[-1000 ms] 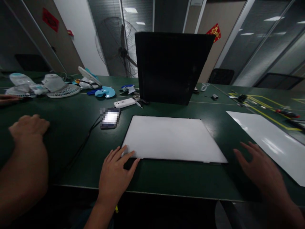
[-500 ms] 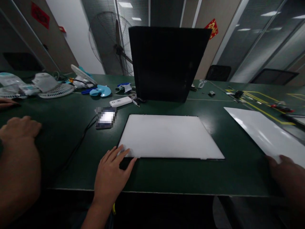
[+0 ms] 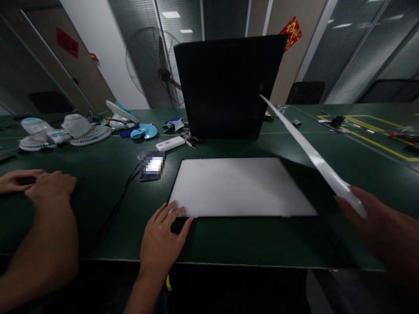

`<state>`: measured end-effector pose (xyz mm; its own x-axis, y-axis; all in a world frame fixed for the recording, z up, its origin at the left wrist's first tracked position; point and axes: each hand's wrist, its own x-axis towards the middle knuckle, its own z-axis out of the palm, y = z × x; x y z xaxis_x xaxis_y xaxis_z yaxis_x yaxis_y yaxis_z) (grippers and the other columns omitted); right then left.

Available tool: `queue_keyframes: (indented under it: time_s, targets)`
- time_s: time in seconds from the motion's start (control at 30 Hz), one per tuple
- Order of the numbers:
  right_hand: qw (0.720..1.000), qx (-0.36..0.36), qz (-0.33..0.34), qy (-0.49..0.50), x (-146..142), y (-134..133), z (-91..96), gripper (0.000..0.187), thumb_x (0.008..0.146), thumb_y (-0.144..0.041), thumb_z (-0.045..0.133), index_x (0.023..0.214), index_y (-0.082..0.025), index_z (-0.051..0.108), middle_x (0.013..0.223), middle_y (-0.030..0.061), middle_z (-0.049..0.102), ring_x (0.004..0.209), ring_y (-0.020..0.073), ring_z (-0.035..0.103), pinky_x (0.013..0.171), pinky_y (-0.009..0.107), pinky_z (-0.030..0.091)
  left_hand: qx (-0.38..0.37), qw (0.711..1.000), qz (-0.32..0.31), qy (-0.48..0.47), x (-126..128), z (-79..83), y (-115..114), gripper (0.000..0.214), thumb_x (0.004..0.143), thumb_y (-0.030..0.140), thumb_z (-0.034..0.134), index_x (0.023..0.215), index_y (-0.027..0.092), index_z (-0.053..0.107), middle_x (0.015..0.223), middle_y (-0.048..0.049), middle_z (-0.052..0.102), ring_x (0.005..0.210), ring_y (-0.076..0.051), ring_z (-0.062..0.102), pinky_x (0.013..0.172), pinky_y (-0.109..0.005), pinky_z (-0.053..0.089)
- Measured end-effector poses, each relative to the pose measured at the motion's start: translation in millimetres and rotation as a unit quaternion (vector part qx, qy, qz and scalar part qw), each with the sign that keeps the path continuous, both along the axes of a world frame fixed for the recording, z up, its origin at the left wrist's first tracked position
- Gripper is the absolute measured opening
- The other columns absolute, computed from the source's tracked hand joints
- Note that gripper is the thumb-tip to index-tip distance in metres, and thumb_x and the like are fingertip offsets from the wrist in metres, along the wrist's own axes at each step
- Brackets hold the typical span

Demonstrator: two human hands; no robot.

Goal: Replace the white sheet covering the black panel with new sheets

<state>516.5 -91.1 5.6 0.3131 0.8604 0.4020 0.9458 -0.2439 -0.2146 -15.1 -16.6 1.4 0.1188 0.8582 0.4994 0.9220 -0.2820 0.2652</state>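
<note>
1. The white sheet (image 3: 314, 157), which lay flat on the table (image 3: 229, 244) half a second ago, is now lifted off it, tilted and seen nearly edge-on.
2. The right hand (image 3: 376, 218) pinches the sheet's near end between thumb and fingers; blur hides the exact grip. The sheet is therefore free of the table and under that hand's control alone.
3. The flat white panel (image 3: 242, 187) lies on the table between the hands, dark-edged, with the sheet raised off to its right.
4. The left hand (image 3: 163, 240) is spread loosely, fingertips on the panel's near left corner, so that corner is partly covered.
5. A large black screen-like object (image 3: 229, 91) stands behind the panel, limiting room at the far side.
6. To the left lie a pixelated device (image 3: 152, 165), a white block (image 3: 170, 143) and fan parts (image 3: 88, 135); another person's hands (image 3: 52, 185) rest nearby.
</note>
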Motion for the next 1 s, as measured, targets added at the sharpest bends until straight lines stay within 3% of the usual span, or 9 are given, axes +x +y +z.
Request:
queue_keyframes:
  time_s: [0.07,0.17,0.3,0.43,0.67,0.83,1.0]
  targets:
    - [0.997,-0.025,0.010,-0.073,-34,11,4.1,0.070,0.094,-0.069,0.040,0.142,-0.025,0.063,0.112,0.0164,0.078,0.090,0.0401,0.076,0.073,0.056,0.061,-0.005,1.000,-0.001,0.001,0,0.2,0,0.029,0.093,0.046,0.068,0.113,0.026,0.076,0.136,-0.0095,0.072,0.131,-0.033,0.063,0.113,-0.055,0.052]
    - [0.984,-0.011,0.146,-0.099,-56,23,-2.5,0.059,0.096,-0.058,0.046,0.138,-0.022,0.067,0.124,0.0141,0.075,0.102,0.0331,0.075,0.085,0.049,0.063,-0.006,1.000,-0.006,-0.001,0,-0.1,1,0.031,0.093,0.047,0.068,0.113,0.026,0.076,0.135,-0.0096,0.072,0.132,-0.033,0.063,0.112,-0.054,0.052]
    - [0.960,0.029,0.262,-0.094,-50,27,-16.9,0.054,0.094,-0.045,0.060,0.145,-0.028,0.062,0.142,0.0068,0.067,0.118,0.0295,0.071,0.101,0.050,0.059,0.003,1.000,0.002,0.003,2,-2.2,2,0.033,0.092,0.047,0.069,0.113,0.024,0.077,0.134,-0.0103,0.073,0.130,-0.033,0.063,0.112,-0.053,0.052]
    - [0.936,0.030,0.346,-0.064,-45,28,-15.8,0.050,0.091,-0.035,0.065,0.140,-0.031,0.066,0.148,0.0025,0.063,0.132,0.0297,0.063,0.108,0.054,0.056,0.005,1.000,0.005,0.002,3,-4.5,3,0.037,0.092,0.048,0.069,0.116,0.022,0.077,0.135,-0.0114,0.072,0.130,-0.033,0.063,0.113,-0.052,0.051]
    - [0.937,0.019,0.348,-0.020,-49,30,-9.9,0.047,0.096,-0.030,0.059,0.142,-0.037,0.064,0.151,-0.0004,0.061,0.138,0.0289,0.058,0.115,0.061,0.048,-0.007,1.000,0.014,-0.003,6,-0.7,1,0.042,0.092,0.050,0.067,0.121,0.020,0.075,0.137,-0.0125,0.071,0.130,-0.033,0.063,0.113,-0.050,0.050]
    - [0.939,0.001,0.344,0.029,-47,30,-11.5,0.051,0.100,-0.023,0.051,0.146,-0.043,0.060,0.155,-0.0042,0.056,0.140,0.0255,0.056,0.119,0.057,0.045,-0.026,0.998,0.064,-0.013,9,4.1,-2,0.063,0.090,0.055,0.066,0.140,0.017,0.064,0.155,-0.0160,0.056,0.136,-0.036,0.060,0.112,-0.052,0.051]
    - [0.935,-0.014,0.346,0.079,-47,30,-12.2,0.047,0.101,-0.022,0.047,0.139,-0.040,0.067,0.158,-0.0038,0.052,0.146,0.0272,0.050,0.122,0.058,0.042,-0.020,0.998,0.057,-0.010,5,0.8,0,0.069,0.090,0.057,0.066,0.144,0.014,0.060,0.158,-0.0199,0.052,0.139,-0.039,0.056,0.113,-0.055,0.049]
